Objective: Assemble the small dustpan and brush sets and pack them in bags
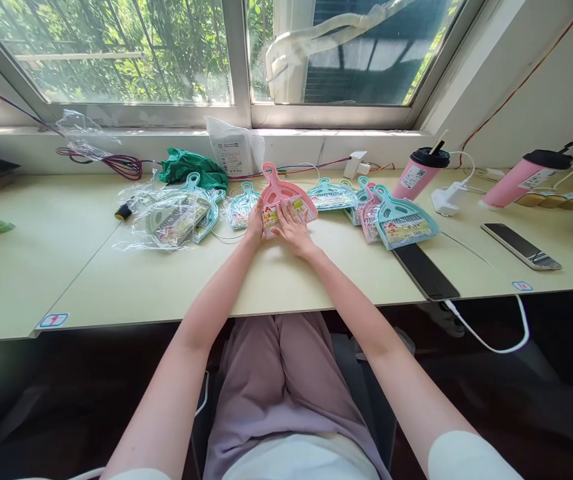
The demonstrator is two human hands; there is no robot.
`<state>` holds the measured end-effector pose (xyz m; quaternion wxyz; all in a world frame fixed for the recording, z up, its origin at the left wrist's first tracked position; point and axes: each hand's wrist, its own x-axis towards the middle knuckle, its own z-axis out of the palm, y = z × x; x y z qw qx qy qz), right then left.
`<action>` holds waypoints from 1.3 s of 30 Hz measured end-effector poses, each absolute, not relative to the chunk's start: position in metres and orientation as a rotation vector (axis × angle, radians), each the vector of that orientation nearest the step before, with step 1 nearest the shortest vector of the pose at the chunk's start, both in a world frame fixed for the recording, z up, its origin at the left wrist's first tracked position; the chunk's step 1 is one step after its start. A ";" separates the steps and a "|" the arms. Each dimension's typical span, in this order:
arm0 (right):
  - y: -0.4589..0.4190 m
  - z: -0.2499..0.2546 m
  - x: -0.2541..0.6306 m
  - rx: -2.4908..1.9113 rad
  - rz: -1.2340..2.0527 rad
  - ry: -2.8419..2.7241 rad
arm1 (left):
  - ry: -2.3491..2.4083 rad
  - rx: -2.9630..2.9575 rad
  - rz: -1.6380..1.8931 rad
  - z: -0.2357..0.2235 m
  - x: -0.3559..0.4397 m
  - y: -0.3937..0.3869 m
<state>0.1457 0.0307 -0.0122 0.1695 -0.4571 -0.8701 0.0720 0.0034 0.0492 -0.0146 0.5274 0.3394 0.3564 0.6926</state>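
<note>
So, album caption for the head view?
Left hand holds a pink dustpan, right hand spread on its label, near a window.

Single head-worn view: faces forward and down, close over the pale-yellow flat tabletop (131, 287), toward the grey metal-framed glass window (238, 60).

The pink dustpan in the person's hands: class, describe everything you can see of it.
The pink dustpan looks like plastic, with a narrow handle ending in a holed loop, cut-out openings below it, and a wide, fan-shaped body. A colourful printed label crosses its lower front. It is held with its handle towards the window, above the middle of the pale table. The left grip holds its left edge; the right grip lies spread over the label. Whether it touches the table is unclear.
</note>
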 end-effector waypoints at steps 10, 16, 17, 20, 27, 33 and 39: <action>0.043 -0.017 0.164 -1.327 0.194 -2.364 | 0.808 0.898 1.655 -0.012 -0.001 0.043; 0.036 -0.019 0.164 -1.385 0.046 -2.371 | 0.914 1.025 1.698 -0.021 -0.006 0.047; 0.035 -0.020 0.164 -1.385 0.040 -2.373 | 0.917 1.039 1.692 -0.023 -0.007 0.048; 0.033 -0.019 0.163 -1.405 0.051 -2.362 | 0.901 1.069 1.674 -0.029 -0.008 0.052; 0.033 -0.014 0.161 -1.398 0.199 -1.970 | 0.866 1.092 1.681 -0.032 -0.010 0.055; 0.039 -0.024 0.152 -1.397 0.482 -1.290 | 0.847 1.124 1.627 -0.024 -0.006 0.048; 0.053 -0.043 0.157 -1.282 0.868 -1.264 | 0.837 0.997 1.661 -0.018 -0.003 0.042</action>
